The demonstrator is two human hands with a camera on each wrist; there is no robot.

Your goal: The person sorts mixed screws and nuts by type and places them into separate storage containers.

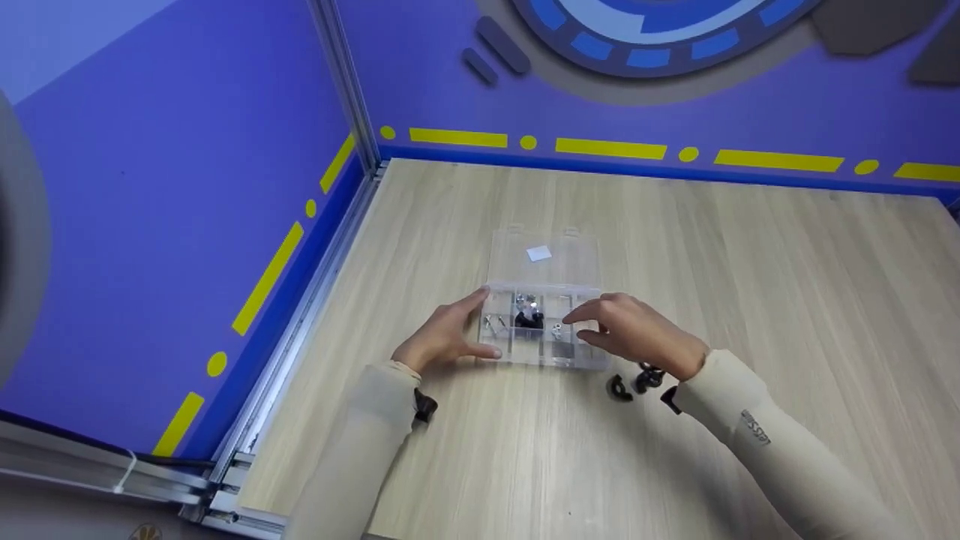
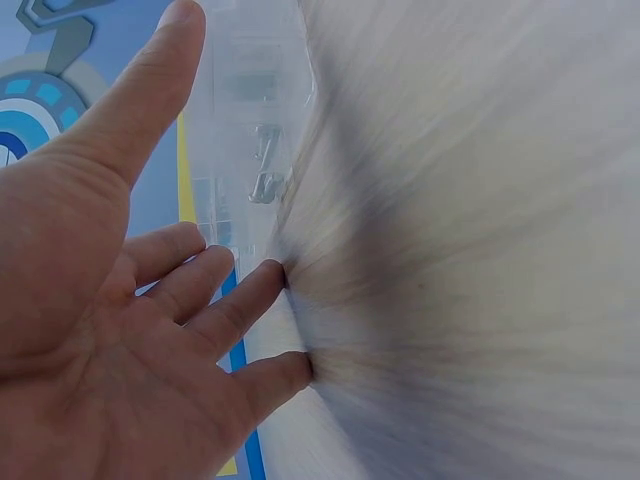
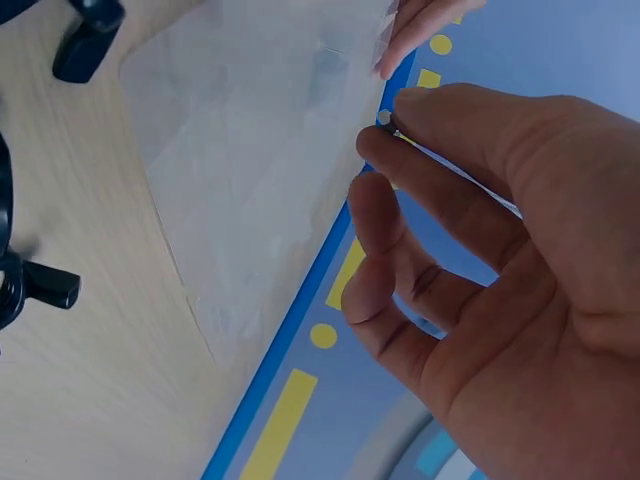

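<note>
A clear plastic compartment box (image 1: 529, 348) lies on the table with its lid (image 1: 510, 266) folded back. My left hand (image 1: 444, 334) rests at the box's left side, thumb by the near corner and fingers by the far one; the left wrist view shows its fingers spread. Over the right-hand compartments, my right hand (image 1: 634, 330) pinches a small shiny metal piece (image 3: 385, 119) between thumb and index finger; its exact kind I cannot tell. Screws (image 1: 491, 324) lie in a left compartment, black parts (image 1: 529, 321) in the middle, and small silvery pieces (image 1: 556, 330) right of them.
Two black curved parts, one nearer the box (image 1: 619, 388) and one by the right wrist (image 1: 649, 377), lie on the wooden table (image 1: 750, 300). A white paper label (image 1: 538, 253) is on the lid. Blue panels (image 1: 637, 112) stand behind and to the left.
</note>
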